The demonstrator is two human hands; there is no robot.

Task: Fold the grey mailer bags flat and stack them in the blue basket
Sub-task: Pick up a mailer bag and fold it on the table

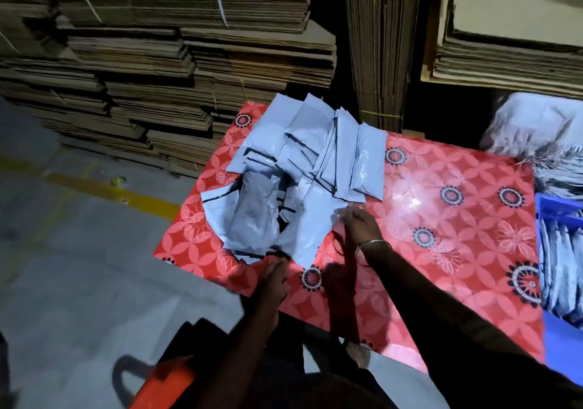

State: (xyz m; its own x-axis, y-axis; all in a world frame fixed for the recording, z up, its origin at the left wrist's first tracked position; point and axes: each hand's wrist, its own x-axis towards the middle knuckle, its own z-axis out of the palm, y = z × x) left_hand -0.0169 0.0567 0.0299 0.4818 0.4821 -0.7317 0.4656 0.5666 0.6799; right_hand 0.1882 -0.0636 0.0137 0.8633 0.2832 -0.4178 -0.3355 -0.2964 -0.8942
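A loose pile of grey mailer bags [299, 169] lies on the left half of a table with a red flowered cloth [441, 219]. My right hand [359, 222] hovers at the pile's near right edge, fingers spread, touching or just above a flat bag [310, 235]. My left hand [273, 279] rests at the pile's near edge, fingers by a bag's dark strip; it grips nothing that I can see. The blue basket [550, 206] stands at the table's right edge, with folded grey bags [561, 269] upright inside it.
Stacks of flattened cardboard [173, 61] fill the back and left. A bundled cardboard column [381, 45] stands behind the table. A white sack [536, 127] lies at the back right. An orange object [164, 383] sits near my legs on the grey floor with a yellow line [110, 191].
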